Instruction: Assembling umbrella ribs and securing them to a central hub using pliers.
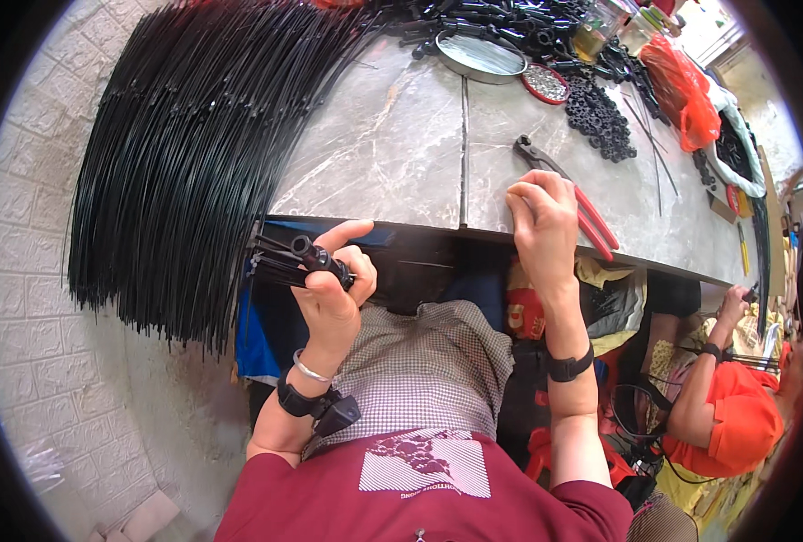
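Note:
My left hand (333, 280) grips a small bundle of black plastic tube pieces (284, 256), held below the table's front edge with the thumb up. My right hand (540, 221) rests curled on the front edge of the grey marble table (383, 154), its fingers closed near a thin metal rod (464, 149) lying across the top; whether it pinches anything I cannot tell. Red-handled pliers (573, 194) lie just right of that hand.
A large fan of long black wires (184, 154) hangs over the table's left end. At the far edge sit a round metal dish (481, 54), a red lid (546, 83), black ring parts (600, 117) and an orange bag (686, 90). A person in orange (727, 415) works at the right.

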`<act>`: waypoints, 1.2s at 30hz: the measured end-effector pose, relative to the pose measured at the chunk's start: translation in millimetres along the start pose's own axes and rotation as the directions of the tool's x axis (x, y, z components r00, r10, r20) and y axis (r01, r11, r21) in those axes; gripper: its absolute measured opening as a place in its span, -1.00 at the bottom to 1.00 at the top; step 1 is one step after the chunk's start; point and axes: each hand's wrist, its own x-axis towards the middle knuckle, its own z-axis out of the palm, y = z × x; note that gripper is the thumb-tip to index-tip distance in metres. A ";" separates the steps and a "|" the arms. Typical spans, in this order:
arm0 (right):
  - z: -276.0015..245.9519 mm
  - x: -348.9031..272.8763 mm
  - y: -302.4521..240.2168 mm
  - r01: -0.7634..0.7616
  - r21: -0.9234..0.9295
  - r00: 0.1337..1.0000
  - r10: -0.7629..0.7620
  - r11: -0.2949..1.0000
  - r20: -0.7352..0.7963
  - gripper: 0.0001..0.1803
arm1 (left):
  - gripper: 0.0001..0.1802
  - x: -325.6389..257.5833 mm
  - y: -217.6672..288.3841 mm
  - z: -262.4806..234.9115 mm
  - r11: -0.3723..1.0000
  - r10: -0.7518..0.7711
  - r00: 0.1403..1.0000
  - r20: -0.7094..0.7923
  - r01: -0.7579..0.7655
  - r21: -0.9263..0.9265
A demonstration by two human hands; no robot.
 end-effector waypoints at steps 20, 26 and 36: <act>-57.4 9.2 60.7 0.065 -0.369 0.935 0.073 0.927 0.347 -0.64 | -0.04 5.0 -1.0 1.4 0.998 -0.031 0.999 0.032 0.033 -0.050; -111.6 7.0 -8.1 -0.662 0.300 0.590 0.232 0.687 0.773 -0.67 | 0.06 10.5 -8.3 5.5 0.994 -0.110 0.992 0.067 0.111 -0.006; -82.4 -26.5 -51.0 -0.962 0.187 0.128 -0.278 0.197 0.952 -0.55 | 0.11 7.0 -9.6 3.3 0.992 -0.125 0.986 0.114 0.126 0.000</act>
